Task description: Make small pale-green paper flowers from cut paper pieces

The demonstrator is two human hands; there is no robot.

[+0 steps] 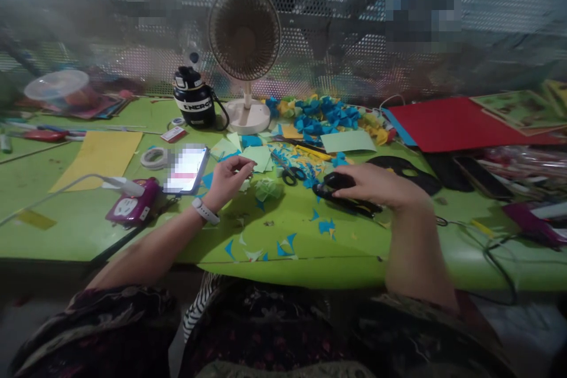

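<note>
The right hand is curled over a black stapler, fingers closed across its top. The left hand is raised, its thumb and fingertips pinched together; whether they hold anything small, I cannot tell. A white watch circles that wrist. Between the hands sits a crumpled green paper ball, with scissors just farther off and blue paper scraps scattered nearer on the green counter. To the left lie a phone, a roll of tape and a purple power strip. Far back stand a desk fan and a black bottle, beside blue paper bows.
</note>
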